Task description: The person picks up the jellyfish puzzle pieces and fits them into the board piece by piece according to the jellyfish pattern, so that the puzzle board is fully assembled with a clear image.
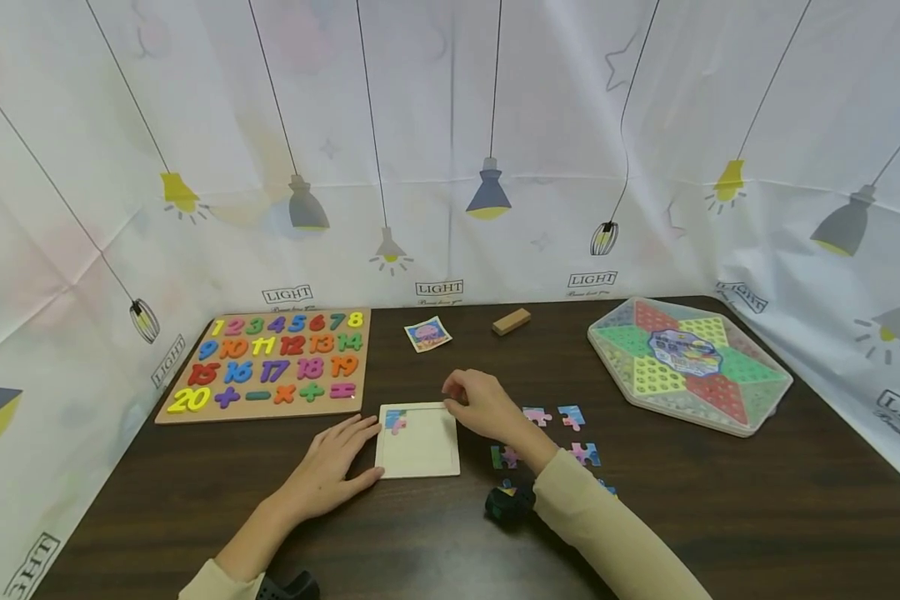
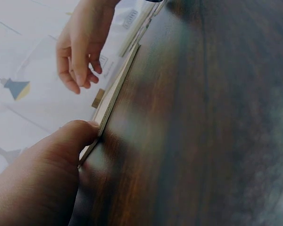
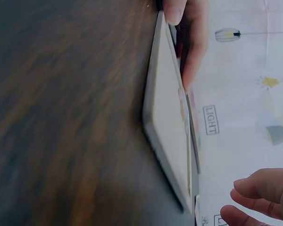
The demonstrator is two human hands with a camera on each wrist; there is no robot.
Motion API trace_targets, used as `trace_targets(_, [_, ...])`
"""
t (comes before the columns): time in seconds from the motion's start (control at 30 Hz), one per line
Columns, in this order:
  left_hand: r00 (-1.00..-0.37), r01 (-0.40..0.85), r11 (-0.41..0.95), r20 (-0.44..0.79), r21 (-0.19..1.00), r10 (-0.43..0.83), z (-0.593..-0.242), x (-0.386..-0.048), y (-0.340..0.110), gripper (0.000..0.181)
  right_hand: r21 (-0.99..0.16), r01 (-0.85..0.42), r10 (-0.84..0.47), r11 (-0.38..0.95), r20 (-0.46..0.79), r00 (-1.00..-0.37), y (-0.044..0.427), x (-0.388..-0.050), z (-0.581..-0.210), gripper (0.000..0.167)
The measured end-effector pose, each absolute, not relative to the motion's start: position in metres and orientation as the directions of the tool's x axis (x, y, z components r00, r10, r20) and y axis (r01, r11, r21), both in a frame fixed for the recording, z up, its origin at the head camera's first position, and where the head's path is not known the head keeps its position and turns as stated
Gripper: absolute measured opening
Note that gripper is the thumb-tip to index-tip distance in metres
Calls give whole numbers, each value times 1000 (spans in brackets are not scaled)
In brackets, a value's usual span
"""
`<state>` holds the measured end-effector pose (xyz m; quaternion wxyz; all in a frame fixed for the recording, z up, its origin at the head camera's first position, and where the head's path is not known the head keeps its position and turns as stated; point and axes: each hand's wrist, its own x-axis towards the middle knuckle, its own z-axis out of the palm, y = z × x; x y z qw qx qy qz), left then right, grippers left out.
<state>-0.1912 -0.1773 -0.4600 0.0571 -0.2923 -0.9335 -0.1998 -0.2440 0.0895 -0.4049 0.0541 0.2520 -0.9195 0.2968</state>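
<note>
A left hand (image 1: 335, 467), fingers extended, touches the nine o'clock edge of a shallow wooden puzzle tray (image 1: 425, 454) on a dark counter (image 1: 390, 546); the right hand (image 1: 483, 407), released and loosely curled, hovers at two o'clock. Placed jigsaw artwork (image 1: 395, 421) sits toward ten o'clock inside, loose jigsaw pieces (image 1: 585, 454) at three outside.

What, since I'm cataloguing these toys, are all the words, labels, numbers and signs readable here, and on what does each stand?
"LIGHT": several times on the wall sheet; script beneath too small to read.
"1" to "20": on the number board.
"+", "−", "×", "=": same board; its green sign is unclear.
Label on the game board: too small and blurred to read.
Puzzle tray, puzzle pieces, picture card: no readable text.
</note>
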Motion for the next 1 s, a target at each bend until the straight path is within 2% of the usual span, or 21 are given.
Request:
trace_targets(0.3, [-824,566,748,217,346,523,-459,-191,-176,66,-489,-488,-404,723,275,-873,114,-244,-407,11])
trace_targets(0.63, [-822,569,750,228,337,522,-461,-190,-177,65,-400,-446,-350,801,292,-890,152,-241,-405,16])
trace_targets(1.0, [-828,560,754,215,344,518,-460,-189,-177,65,-414,-399,-325,818,239,-915,182,-234,-401,20])
